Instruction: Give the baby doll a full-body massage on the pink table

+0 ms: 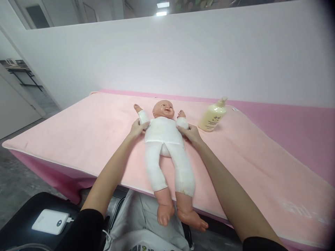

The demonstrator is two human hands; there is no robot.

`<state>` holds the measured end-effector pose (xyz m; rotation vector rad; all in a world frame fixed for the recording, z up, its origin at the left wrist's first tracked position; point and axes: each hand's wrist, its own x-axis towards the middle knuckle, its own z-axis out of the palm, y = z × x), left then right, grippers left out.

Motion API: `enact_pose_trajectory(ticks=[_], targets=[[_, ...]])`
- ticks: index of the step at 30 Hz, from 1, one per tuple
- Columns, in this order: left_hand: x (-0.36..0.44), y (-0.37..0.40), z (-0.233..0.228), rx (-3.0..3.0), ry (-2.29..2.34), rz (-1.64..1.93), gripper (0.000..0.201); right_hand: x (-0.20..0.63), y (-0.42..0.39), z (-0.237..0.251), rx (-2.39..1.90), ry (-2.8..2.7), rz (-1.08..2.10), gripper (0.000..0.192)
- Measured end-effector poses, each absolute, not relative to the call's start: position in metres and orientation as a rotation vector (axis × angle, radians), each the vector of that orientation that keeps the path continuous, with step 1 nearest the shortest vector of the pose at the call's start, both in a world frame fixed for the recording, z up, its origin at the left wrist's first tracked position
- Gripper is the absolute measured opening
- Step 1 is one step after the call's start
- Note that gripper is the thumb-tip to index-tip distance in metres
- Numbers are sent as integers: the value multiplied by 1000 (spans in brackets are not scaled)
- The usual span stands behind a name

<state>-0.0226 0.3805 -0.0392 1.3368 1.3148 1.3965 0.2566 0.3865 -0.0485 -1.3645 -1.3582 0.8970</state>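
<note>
Near edge: white power bank (51,221) sat on a black thing at the bottom left, cable plugged into its right side; some white-and-grey fabric hung just below the surface's near edge.
Doll: baby doll (165,141) in a white suit lay on its back in the middle of the surface, head toward the far wall, bare feet sticking out past the near edge.
Left hand: left hand (137,128) was pressed to the doll's shoulder on the left side, fingers curled loosely round the spot where the sleeve met the body. Looked like a light hold, not a tight squeeze.
Right hand: right hand (192,132) did pretty much the same on the right side, fingers wrapped at the armpit just under the raised arm.
Surface: pink towel (78,132) covered the surface, with a darker pink sheet showing at the far and right edges.
Bottle: pale yellow pump bottle (212,116) lay tilted on the towel, right of the doll's head, near the right hand but not touching it.
</note>
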Motion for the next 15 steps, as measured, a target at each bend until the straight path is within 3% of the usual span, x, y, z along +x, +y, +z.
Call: enact_pose_trajectory(ticks=[2,6,9,15], targets=[[-22,376,-40,1549,1437,1407,39,250,380,-47,-1432,-1431,645,47],[-21,370,-39,1870,1516,1494,27,236,369,-44,-1506,-1390,225,31],[-22,373,-40,1715,1522,1596,35,232,369,-45,-1403,-1227,210,30],[-27,381,-34,1115,1479,1810,52,248,384,-51,-1325,-903,297,57]])
